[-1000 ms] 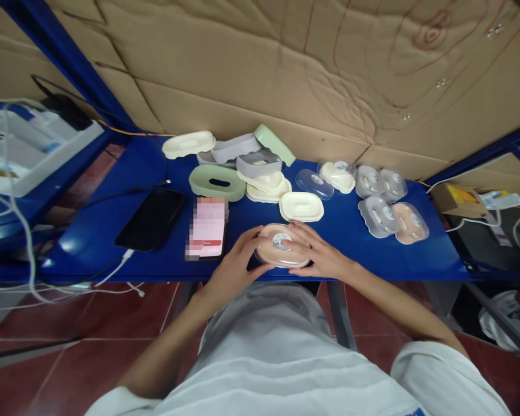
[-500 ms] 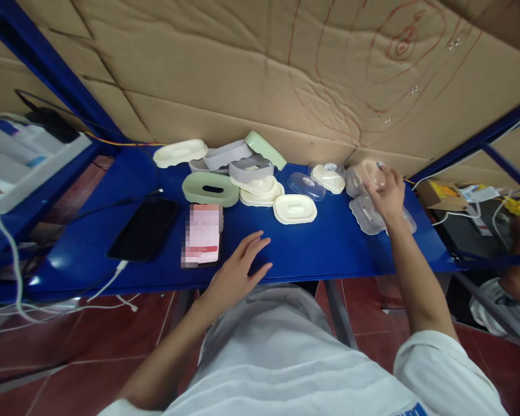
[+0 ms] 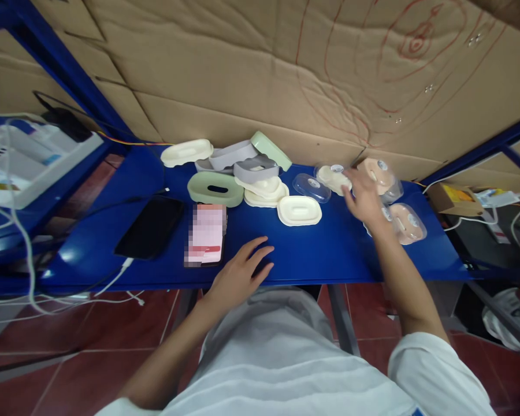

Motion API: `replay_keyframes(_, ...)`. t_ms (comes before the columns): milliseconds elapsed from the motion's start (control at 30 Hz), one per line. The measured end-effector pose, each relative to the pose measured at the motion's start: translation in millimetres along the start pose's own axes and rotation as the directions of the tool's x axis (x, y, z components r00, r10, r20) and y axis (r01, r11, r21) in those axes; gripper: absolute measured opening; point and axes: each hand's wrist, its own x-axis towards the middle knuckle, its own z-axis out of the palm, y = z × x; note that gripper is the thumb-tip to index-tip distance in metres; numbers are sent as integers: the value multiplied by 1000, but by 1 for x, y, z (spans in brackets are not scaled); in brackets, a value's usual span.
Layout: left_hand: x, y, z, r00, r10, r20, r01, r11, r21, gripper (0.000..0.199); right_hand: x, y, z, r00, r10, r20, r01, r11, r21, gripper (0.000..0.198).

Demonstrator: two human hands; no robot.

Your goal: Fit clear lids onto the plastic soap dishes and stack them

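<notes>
My left hand (image 3: 242, 271) hovers or rests by the table's front edge, fingers spread, with nothing in it. My right hand (image 3: 364, 199) is at the right, thumb and fingers apart, close to a cream oval tray (image 3: 333, 178) with a clear, stickered cover. Whether it touches that tray is unclear. Left of it lies a clear plastic lid (image 3: 311, 188) with a round sticker. Peach trays in clear covers, one at the back (image 3: 375, 173) and one in front (image 3: 407, 224), sit beside my right hand. A cream oval dish (image 3: 299, 211) lies between my hands.
Green (image 3: 215, 189), grey (image 3: 256, 171) and cream (image 3: 186, 152) oval pieces are heaped along the back. A phone (image 3: 208, 234) and a black tablet (image 3: 149, 226) with a cable lie at left. Cardboard (image 3: 225, 75) walls the back; blue frame posts (image 3: 78, 75) stand at the sides.
My right hand has moved left from the peach trays to the cream tray with the clear cover. More of the peach trays now shows. My left hand has stayed nearly still.
</notes>
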Motion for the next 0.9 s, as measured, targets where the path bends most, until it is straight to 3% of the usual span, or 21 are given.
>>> replay_keyframes(67,0,1,-1,1000,3,-3,-3,1000,12,35,-2,-25,11,986,-135,101,122,985,118,58)
replay_keyframes(133,1,2,-2,1000,18,-4,-17,1000,25,37,-5,-43,22,974,-184,135,157,969,190,60)
replay_keyframes(367,32,19,1,985,173,13,-172,966,193,51,-15,-64,32,972,-230,47,190,889,416,49)
replay_keyframes(467,46,22,9,975,219,46,-223,945,237,35,-21,-64,27,964,-262,52,196,827,527,44)
replay_keyframes(567,44,19,9,978,202,44,-207,945,252,19,-27,-58,25,962,-264,71,191,835,516,37)
replay_keyframes(667,30,13,3,987,162,-2,-157,956,247,21,-26,-53,26,972,-219,81,168,896,411,34)
replay_keyframes(767,17,7,-2,988,150,-21,-142,966,218,21,-8,-62,28,976,-215,46,187,921,343,38)
replay_keyframes(900,12,6,-4,986,164,-17,-157,963,221,16,53,-92,40,961,-276,-28,267,894,359,54)
